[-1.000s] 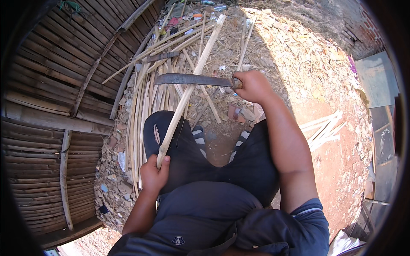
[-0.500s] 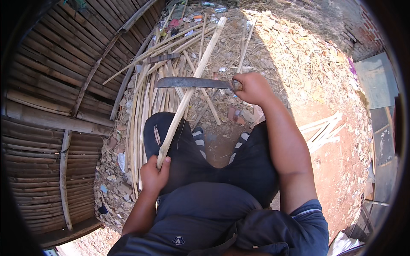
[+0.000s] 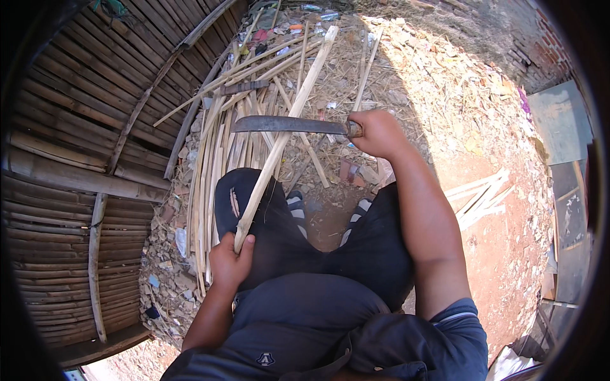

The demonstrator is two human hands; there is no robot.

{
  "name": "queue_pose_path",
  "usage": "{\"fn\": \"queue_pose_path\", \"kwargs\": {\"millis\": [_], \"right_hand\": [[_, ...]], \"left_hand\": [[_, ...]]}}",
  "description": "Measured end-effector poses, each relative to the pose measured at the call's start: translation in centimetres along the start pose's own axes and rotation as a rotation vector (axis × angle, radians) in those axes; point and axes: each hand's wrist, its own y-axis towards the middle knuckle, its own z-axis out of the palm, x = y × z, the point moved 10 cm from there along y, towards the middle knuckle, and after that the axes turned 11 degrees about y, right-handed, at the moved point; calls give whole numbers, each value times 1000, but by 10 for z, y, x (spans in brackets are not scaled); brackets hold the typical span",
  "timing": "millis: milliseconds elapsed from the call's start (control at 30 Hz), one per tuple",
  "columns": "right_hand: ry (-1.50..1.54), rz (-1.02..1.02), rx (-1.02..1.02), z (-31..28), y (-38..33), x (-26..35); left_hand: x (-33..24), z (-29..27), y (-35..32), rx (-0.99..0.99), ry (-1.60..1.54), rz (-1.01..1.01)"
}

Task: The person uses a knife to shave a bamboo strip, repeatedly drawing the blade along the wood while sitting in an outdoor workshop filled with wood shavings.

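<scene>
My left hand (image 3: 229, 263) has its fingers tight on the low end of the long bamboo strip (image 3: 283, 136), which leans over my knee. My right hand (image 3: 379, 133) grips the big knife (image 3: 289, 124), lying across the strip, maybe touching. I should cut away from me.

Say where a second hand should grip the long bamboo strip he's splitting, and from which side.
Probably the bare stretch of the bamboo strip between the left hand, which holds its near end over the knee, and the big knife in the right hand. Come from the person's left: the strip slants up and away, the blade lies across it, and the knife arm fills the right.
</scene>
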Motion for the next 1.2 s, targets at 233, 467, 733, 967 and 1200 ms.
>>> {"fn": "queue_pose_path", "kwargs": {"millis": [233, 467, 733, 967, 1200], "right_hand": [[-7, -41, 41, 4, -2, 12], [6, -61, 74, 15, 2, 10], [3, -37, -35, -3, -3, 5], [-24, -169, 133, 23, 0, 27], [12, 54, -73, -10, -4, -8]], "left_hand": [[-1, 0, 0, -12, -17, 13], [1, 1, 0, -33, -26, 20], [-1, -2, 0, -29, -13, 16], [1, 0, -1, -30, -36, 6], [-1, -1, 0, -36, -1, 34]]}}
